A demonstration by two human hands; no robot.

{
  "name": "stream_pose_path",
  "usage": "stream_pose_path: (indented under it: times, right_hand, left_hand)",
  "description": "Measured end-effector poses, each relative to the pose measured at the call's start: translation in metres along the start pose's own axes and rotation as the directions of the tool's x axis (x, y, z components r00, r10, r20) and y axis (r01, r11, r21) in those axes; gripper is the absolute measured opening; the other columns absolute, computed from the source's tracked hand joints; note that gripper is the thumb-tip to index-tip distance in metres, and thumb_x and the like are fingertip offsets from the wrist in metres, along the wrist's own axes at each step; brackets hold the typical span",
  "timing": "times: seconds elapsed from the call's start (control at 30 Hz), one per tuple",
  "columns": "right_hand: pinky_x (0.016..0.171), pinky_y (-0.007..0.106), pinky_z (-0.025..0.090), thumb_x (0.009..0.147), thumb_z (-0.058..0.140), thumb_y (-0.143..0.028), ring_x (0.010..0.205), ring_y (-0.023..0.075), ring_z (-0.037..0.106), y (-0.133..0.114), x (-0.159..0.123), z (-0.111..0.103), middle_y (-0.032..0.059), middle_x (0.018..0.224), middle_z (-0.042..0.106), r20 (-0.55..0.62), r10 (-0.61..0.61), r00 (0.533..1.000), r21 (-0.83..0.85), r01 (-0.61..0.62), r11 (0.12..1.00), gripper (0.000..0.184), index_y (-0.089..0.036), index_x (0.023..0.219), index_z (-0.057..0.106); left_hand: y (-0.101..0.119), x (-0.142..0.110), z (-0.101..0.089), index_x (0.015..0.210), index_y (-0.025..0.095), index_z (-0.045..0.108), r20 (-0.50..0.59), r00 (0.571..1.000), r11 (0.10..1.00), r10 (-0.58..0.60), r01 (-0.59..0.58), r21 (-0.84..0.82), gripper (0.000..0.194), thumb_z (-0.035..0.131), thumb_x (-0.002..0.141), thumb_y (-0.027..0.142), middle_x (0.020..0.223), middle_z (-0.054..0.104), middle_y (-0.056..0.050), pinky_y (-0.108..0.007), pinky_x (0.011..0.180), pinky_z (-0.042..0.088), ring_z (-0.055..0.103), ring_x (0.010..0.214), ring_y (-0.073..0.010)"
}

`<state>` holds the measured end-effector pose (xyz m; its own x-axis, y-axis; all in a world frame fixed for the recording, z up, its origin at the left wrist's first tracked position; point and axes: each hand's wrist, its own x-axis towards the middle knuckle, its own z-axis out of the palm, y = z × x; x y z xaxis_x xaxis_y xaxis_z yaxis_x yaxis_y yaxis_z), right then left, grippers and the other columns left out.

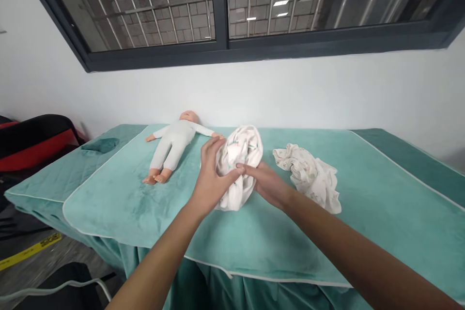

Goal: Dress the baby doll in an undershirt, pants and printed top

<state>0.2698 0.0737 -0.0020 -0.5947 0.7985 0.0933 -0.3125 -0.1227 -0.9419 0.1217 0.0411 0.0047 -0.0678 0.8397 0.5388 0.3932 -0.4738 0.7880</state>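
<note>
Between my two hands, above the bed, is a bunched white cloth garment (242,147) with small coloured prints. My left hand (212,174) grips its left side, thumb across the front and fingers behind. On the right side my right hand (267,181) holds it too, its thumb meeting my left thumb and its fingers partly hidden by the fabric. To the left, a baby doll (176,140) in a white body suit lies on its back, arms spread. A second crumpled white printed cloth (312,174) lies to the right of my right hand.
A green plush cover (378,223) with white piping drapes the bed. Behind stands a white wall (312,87) below a barred, dark-framed window (221,53). Red and black bags (39,145) are at the left; a pale cable (54,290) runs at lower left.
</note>
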Motion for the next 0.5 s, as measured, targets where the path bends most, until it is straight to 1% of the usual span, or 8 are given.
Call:
stream_pose_path:
  times: [0.07, 0.13, 0.23, 0.3, 0.33, 0.37, 0.43, 0.5]
  right_hand:
    - [0.096, 0.039, 0.051, 0.088, 0.063, -0.043, 0.111, 0.0236, 0.062, 0.006, 0.001, 0.003, 0.0066, 0.125, 0.062, -0.024, 0.028, 0.999, 0.058, -0.027, 0.998, 0.061, -0.025, 0.143, 0.043]
    - [0.098, 0.039, 0.049, 0.089, 0.062, -0.045, 0.113, 0.0227, 0.061, 0.011, 0.0, 0.005, 0.0064, 0.128, 0.061, 0.031, 0.044, 0.999, 0.024, -0.044, 0.999, 0.062, -0.025, 0.145, 0.041]
    - [0.104, 0.039, 0.044, 0.087, 0.065, -0.047, 0.12, 0.0224, 0.056, 0.015, -0.004, 0.002, 0.0061, 0.13, 0.059, 0.219, 0.068, 0.973, -0.218, -0.019, 0.976, 0.061, -0.023, 0.14, 0.048]
    - [0.104, 0.039, 0.044, 0.088, 0.063, -0.049, 0.119, 0.0227, 0.057, 0.019, -0.006, -0.009, 0.0068, 0.128, 0.061, 0.29, 0.127, 0.949, -0.375, -0.01, 0.927, 0.053, -0.022, 0.132, 0.056]
    - [0.101, 0.039, 0.046, 0.089, 0.059, -0.051, 0.116, 0.0227, 0.059, 0.022, -0.007, -0.019, 0.0074, 0.127, 0.062, 0.283, 0.162, 0.945, -0.428, -0.027, 0.904, 0.049, -0.021, 0.129, 0.059]
    - [0.098, 0.038, 0.048, 0.091, 0.055, -0.053, 0.111, 0.0225, 0.062, 0.026, -0.006, -0.03, 0.0082, 0.124, 0.063, 0.241, 0.19, 0.952, -0.467, -0.058, 0.882, 0.048, -0.021, 0.126, 0.061]
    - [0.091, 0.038, 0.051, 0.09, 0.054, -0.056, 0.102, 0.0228, 0.065, 0.04, -0.004, -0.056, 0.0102, 0.12, 0.065, 0.083, 0.181, 0.98, -0.541, -0.108, 0.834, 0.05, -0.02, 0.123, 0.062]
    - [0.084, 0.038, 0.052, 0.085, 0.056, -0.059, 0.094, 0.0233, 0.066, 0.058, -0.001, -0.083, 0.0105, 0.112, 0.068, -0.089, 0.156, 0.984, -0.611, -0.177, 0.772, 0.051, -0.018, 0.114, 0.065]
  left_hand:
    - [-0.011, -0.009, -0.004, 0.142, 0.024, 0.033, 0.056, 0.996, 0.997, -0.074, 0.071, 0.042, 0.082, 0.076, 0.072, 0.03, 0.147, 0.035, -0.011, -0.044, 0.116, 0.03, 0.033, 0.14, -0.027]
    - [-0.021, -0.017, -0.005, 0.146, 0.022, 0.027, 0.045, 0.989, 0.988, -0.141, 0.138, 0.065, 0.089, 0.075, 0.071, 0.029, 0.148, 0.036, -0.013, -0.046, 0.116, 0.031, 0.035, 0.139, -0.0278]
    - [-0.033, -0.03, -0.007, 0.14, 0.02, 0.036, -0.075, 0.967, 0.968, -0.246, 0.248, 0.032, 0.075, 0.069, 0.072, 0.024, 0.139, 0.049, -0.012, -0.045, 0.11, 0.039, 0.048, 0.129, -0.0271]
    - [-0.038, -0.049, -0.016, 0.136, 0.019, 0.041, -0.109, 0.922, 0.928, -0.371, 0.37, -0.031, 0.067, 0.064, 0.073, 0.022, 0.131, 0.057, -0.011, -0.043, 0.105, 0.044, 0.057, 0.12, -0.0261]
    - [-0.04, -0.062, -0.024, 0.136, 0.019, 0.042, -0.103, 0.893, 0.899, -0.438, 0.435, -0.045, 0.066, 0.063, 0.074, 0.022, 0.13, 0.059, -0.01, -0.043, 0.104, 0.045, 0.058, 0.118, -0.0261]
    - [-0.042, -0.079, -0.035, 0.137, 0.019, 0.042, -0.1, 0.859, 0.865, -0.502, 0.501, -0.036, 0.067, 0.063, 0.073, 0.023, 0.13, 0.06, -0.011, -0.043, 0.105, 0.045, 0.058, 0.119, -0.0269]
    - [-0.042, -0.12, -0.064, 0.138, 0.02, 0.044, 0.027, 0.782, 0.783, -0.622, 0.622, 0.027, 0.073, 0.069, 0.07, 0.027, 0.134, 0.058, -0.01, -0.045, 0.108, 0.042, 0.054, 0.125, -0.0296]
    - [-0.037, -0.165, -0.1, 0.135, 0.023, 0.051, 0.177, 0.719, 0.739, -0.672, 0.666, 0.102, 0.077, 0.078, 0.063, 0.029, 0.134, 0.059, -0.009, -0.046, 0.108, 0.043, 0.051, 0.128, -0.0328]
